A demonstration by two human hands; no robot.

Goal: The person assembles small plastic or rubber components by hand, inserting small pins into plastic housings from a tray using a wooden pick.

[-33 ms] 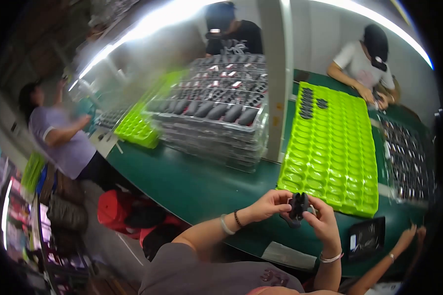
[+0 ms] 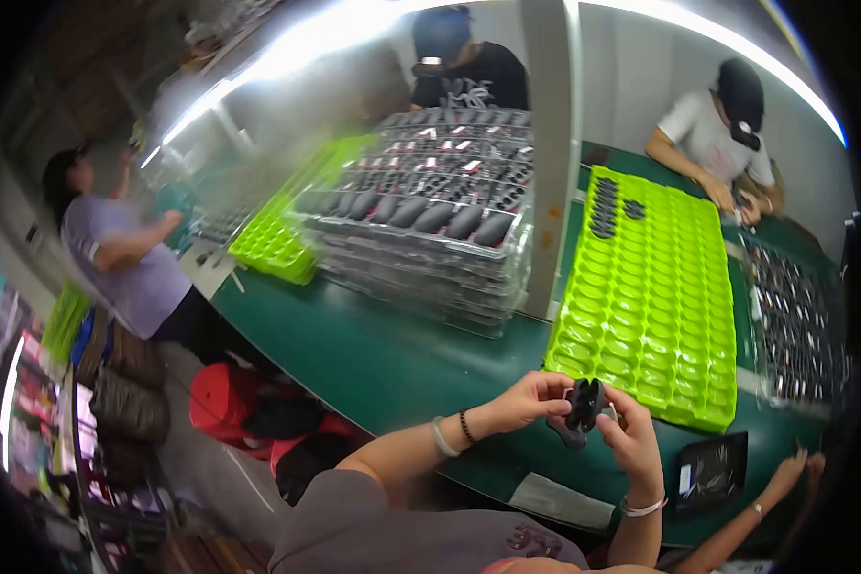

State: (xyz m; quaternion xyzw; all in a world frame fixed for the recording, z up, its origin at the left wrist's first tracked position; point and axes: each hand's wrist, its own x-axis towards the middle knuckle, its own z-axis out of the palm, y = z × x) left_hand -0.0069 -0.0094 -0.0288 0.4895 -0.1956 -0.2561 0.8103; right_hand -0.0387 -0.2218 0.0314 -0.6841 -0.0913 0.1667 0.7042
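L hand (image 2: 538, 397): clamped on L side of dark part (image 2: 585, 407) w/ thumb + fingertips, same grip as earlier.
R hand (image 2: 631, 430): ditto on R side, unchanged.
Dark part: b/w both hands, by near end of green tray (image 2: 660, 320); vs. earlier, tipped slightly, w/ hollow more in view.
Tray contents: few dk pieces (image 2: 604, 208) at far end, same pockets.
Black tray (image 2: 741, 454): R of R hand, no chg.
View: shifted a touch since earlier.
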